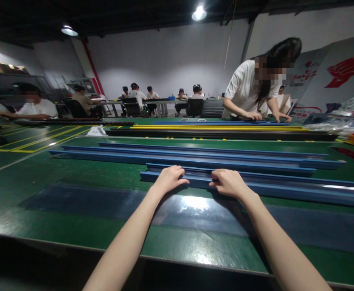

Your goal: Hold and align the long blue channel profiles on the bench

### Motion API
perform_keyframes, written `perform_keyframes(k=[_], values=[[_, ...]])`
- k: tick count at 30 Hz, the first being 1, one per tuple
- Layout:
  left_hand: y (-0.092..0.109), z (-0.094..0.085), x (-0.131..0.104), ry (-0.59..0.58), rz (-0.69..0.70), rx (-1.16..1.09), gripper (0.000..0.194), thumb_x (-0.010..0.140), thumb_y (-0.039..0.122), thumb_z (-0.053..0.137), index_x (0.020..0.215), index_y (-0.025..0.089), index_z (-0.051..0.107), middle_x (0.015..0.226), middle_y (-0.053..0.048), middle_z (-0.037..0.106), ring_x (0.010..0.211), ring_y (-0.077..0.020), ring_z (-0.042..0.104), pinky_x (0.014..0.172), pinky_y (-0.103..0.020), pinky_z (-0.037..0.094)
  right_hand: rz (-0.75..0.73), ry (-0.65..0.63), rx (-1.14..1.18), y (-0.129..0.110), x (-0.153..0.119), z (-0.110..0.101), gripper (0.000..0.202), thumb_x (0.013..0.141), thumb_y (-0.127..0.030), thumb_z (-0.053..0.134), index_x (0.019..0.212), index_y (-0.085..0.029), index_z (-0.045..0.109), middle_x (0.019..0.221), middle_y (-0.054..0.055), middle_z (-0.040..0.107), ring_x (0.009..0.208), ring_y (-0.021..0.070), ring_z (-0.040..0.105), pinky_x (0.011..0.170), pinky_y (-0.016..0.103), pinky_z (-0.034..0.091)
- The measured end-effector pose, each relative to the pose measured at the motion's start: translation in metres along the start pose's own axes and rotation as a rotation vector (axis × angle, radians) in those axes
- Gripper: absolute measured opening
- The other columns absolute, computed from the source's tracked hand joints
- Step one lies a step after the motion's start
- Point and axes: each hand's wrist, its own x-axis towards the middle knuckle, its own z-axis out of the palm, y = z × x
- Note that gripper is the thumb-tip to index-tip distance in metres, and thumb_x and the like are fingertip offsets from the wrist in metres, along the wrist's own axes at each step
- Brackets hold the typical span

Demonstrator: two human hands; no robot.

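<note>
A long blue channel strip (280, 186) lies across the green table, its left end near the middle. My left hand (170, 178) is closed on this strip near that end, the thumb stretched along its near side. Farther right on the same strip, my right hand (227, 182) grips it with curled fingers. Between the two hands the inside of the channel shows. Just beyond it lie more blue channel strips (164, 157), roughly parallel. A flat, clear bluish sheet (104, 204) rests on the table on the near side, under my forearms.
Yellow (225, 127) and black strips (240, 134) lie farther back on the green table (58, 230). Across it a person (243, 89) leans over with both hands at another blue strip. A white object (96, 131) stands at the back left; plastic bags (328, 123) lie at the right.
</note>
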Motion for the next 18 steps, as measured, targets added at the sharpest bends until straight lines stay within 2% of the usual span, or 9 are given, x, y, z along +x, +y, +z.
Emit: perform_keyframes(k=[7,11,18], values=[[-0.012,-0.016,-0.003,-0.144,-0.135,0.008,0.022,0.072,0.041,0.062,0.071,0.02,0.056,0.077,0.001,0.061,0.072,-0.0159,0.057,0.056,-0.022,0.034,-0.072,0.05,-0.039,-0.003,-0.001,0.01,0.021,0.081,-0.037,0.045,0.081,-0.02,0.057,0.086,0.005,0.064,0.078,0.0189,0.059,0.055,0.025,0.03],[-0.017,-0.019,-0.006,-0.149,-0.175,0.011,0.022,0.068,0.041,0.065,0.07,0.021,0.056,0.079,0.001,0.061,0.071,-0.0159,0.056,0.055,-0.023,0.034,-0.12,0.103,-0.045,-0.013,0.003,0.017,0.03,0.085,-0.043,0.039,0.089,-0.018,0.055,0.09,0.007,0.063,0.083,0.0191,0.057,0.06,0.026,0.033],[-0.024,-0.026,-0.007,-0.169,-0.248,-0.036,0.022,0.065,0.041,0.066,0.067,0.02,0.058,0.074,0.0,0.062,0.071,-0.0159,0.056,0.056,-0.022,0.034,-0.145,0.15,-0.026,-0.025,0.009,0.019,0.022,0.087,-0.035,0.042,0.082,-0.018,0.055,0.084,0.006,0.062,0.08,0.0161,0.057,0.058,0.025,0.029]])
